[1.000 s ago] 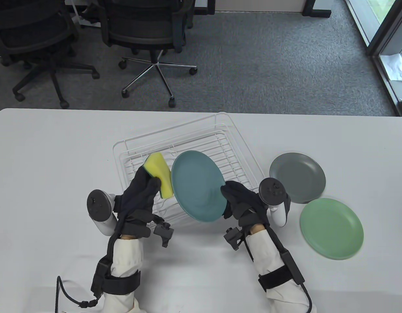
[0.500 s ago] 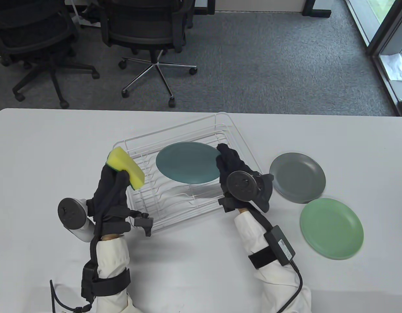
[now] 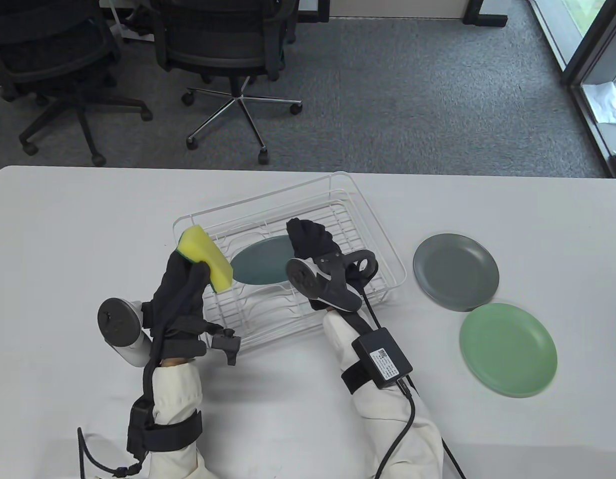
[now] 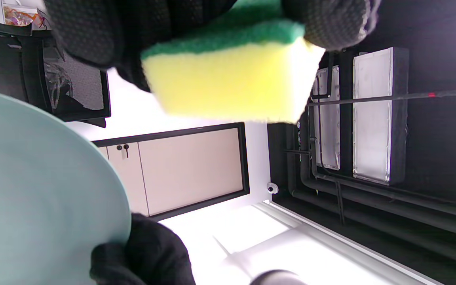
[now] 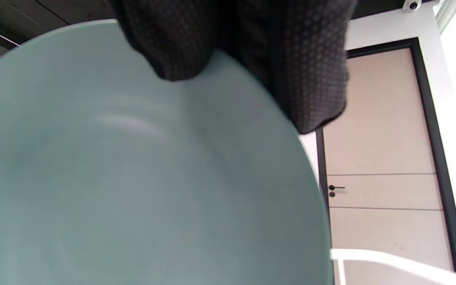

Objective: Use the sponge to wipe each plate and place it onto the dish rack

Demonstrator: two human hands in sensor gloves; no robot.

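Table view showed the right hand [image 3: 313,239] reaching into the white dish rack [image 3: 383,234], its fingers [image 5: 291,79] curled over the rim of the teal plate [image 3: 260,262] and gripping it. The plate stood steeply tilted inside the rack, apparently being set between the wires so it would lean on edge; whether it already rested on them could not be told. At nine o'clock from the plate, the left hand [image 3: 180,289] gripped the yellow sponge [image 3: 208,252] with its green scouring face against the glove, held up beside the rack's left side, probably to keep it out of the way and ready for the next plate.

At three o'clock from the rack, a grey plate [image 3: 455,272] lay flat on the desk [image 3: 63,249], and a green plate [image 3: 507,349] lay just beside it toward five o'clock; both appeared to await wiping. Nothing stood between them and the rack. Office chairs [image 3: 223,50] stood on the carpet at twelve o'clock, well apart from the work.
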